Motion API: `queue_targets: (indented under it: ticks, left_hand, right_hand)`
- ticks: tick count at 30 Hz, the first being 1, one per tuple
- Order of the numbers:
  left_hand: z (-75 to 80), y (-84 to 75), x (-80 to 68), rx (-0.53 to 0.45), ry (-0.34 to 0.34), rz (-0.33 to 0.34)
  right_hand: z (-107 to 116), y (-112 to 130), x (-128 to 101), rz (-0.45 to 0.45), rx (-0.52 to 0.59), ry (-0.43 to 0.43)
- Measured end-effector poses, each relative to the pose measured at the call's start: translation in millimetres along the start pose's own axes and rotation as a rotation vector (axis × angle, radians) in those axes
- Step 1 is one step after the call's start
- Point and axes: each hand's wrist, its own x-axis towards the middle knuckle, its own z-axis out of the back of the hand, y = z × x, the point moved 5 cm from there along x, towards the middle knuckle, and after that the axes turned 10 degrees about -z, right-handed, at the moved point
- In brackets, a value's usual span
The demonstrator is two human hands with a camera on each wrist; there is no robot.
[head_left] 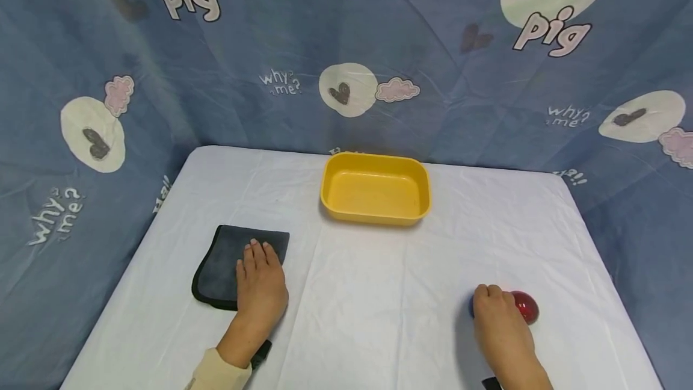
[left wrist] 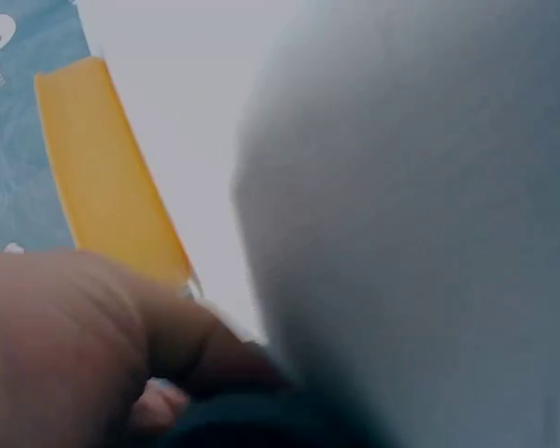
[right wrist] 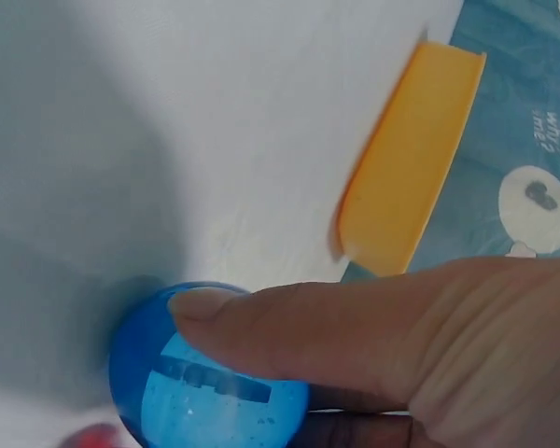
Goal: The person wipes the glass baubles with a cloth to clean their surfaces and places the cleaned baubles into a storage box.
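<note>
My left hand (head_left: 262, 284) lies over the right part of a dark grey cloth (head_left: 224, 266) with black edging, fingers stretched forward together. The left wrist view shows its thumb (left wrist: 196, 341) at the dark cloth along the bottom. On the right, my right hand (head_left: 499, 324) grips a shiny blue ball (right wrist: 215, 392), its thumb (right wrist: 261, 322) across the top. From the head camera that ball is mostly hidden by the hand. Just right of the fingers sits a glossy red ball (head_left: 525, 307), of which the right wrist view catches only a sliver.
A yellow rectangular tray (head_left: 376, 220) stands at the back middle of the white-covered table (head_left: 357, 306). Behind and beside the table hangs a blue printed curtain (head_left: 243, 119). A dark strap (head_left: 262, 354) shows at the left wrist.
</note>
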Motion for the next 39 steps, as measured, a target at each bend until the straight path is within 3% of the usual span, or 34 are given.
queue_targets:
  ticks: [4, 7, 13, 16, 23, 28, 34, 39]
  left_hand:
    - [-2.2, 6.7, 0.4, -0.027, 0.014, 0.057]
    - [-1.6, 10.9, 1.2, -0.034, -0.013, 0.059]
    - [6.6, 11.5, -0.8, 0.027, -0.113, -0.009]
    - [11.7, 7.2, -1.2, -0.002, -0.089, -0.040]
    - [24.1, -9.4, -0.8, -0.436, 0.088, 0.004]
    - [30.4, -26.3, -3.4, -0.739, 0.180, 0.020]
    - [39.4, -46.7, -2.8, -1.092, 0.238, -0.010]
    - [34.8, -61.4, -4.5, -1.408, 0.304, 0.062]
  right_hand:
    - [-1, 5, 0, 0.016, 0.020, -0.005]
    - [0, 10, -2, 0.027, 0.040, -0.010]
    - [-1, 20, -3, 0.005, 0.069, 0.027]
    - [-2, 26, -3, -0.015, 0.091, 0.055]
    - [-7, 40, -4, 0.009, 0.165, 0.090]
    - [-9, 50, -6, 0.063, 0.288, 0.079]
    - [0, 69, -4, 0.120, 0.481, 0.069]
    - [17, 87, -4, 0.181, 0.604, 0.013]
